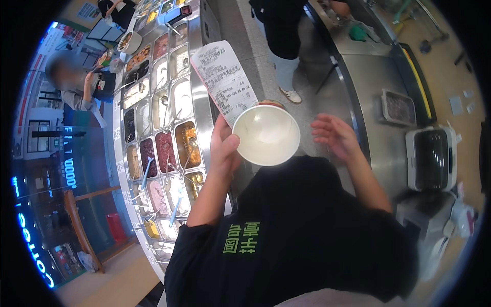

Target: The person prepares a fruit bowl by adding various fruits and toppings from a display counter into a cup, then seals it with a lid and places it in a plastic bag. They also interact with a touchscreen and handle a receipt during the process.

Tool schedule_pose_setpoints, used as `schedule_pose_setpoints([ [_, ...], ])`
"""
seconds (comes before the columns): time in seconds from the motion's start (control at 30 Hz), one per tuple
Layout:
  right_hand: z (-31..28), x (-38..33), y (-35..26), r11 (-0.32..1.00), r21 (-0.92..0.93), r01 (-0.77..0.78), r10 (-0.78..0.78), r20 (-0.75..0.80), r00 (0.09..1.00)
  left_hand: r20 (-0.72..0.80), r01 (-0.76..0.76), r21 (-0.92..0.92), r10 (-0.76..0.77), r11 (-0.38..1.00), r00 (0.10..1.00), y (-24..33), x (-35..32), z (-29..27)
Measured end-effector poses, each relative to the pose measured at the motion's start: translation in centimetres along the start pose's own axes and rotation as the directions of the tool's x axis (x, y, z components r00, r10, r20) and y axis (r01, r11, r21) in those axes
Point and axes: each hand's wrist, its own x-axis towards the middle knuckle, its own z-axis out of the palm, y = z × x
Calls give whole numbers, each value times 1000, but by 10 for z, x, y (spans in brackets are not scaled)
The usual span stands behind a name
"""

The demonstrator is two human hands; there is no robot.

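Observation:
A white paper tub (263,153) is held in front of my body, tilted so that its pale inside shows; I can make out nothing in it. My left hand (225,148) grips its left side, thumb at the rim. A long printed receipt (225,77) sticks up from the same hand, beyond the tub. My right hand (335,134) is raised to the right of the tub, apart from it, with fingers spread and nothing in them.
On my left runs a steel counter with several topping pans (165,148) and spoons. Across it stands a person (76,87); another person's legs (286,71) are ahead in the aisle. The right-hand worktop bears a steel pan (399,107) and a white, dark-lidded appliance (432,158).

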Motion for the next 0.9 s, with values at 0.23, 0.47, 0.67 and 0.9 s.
schedule_pose_setpoints([
  [0.23, 8, 238, -65, 971, -234, -58, 71, 50, 996, -172, -41, -66, 30, 997, 985, 50, 148, -57],
  [0.47, 48, 512, -92, 813, -580, -38, 73, 37, 997, -312, -135, -6, 126, 991, 942, 71, 272, -163],
  [0.67, -19, 730, -97, 591, -776, -219, 122, -182, 976, -399, -181, 39, 181, 983, 899, 117, 384, -239],
  [0.9, -113, 940, -88, 176, -893, -414, 237, -370, 898, -593, -238, 200, 311, 950, 743, 153, 475, -308],
])
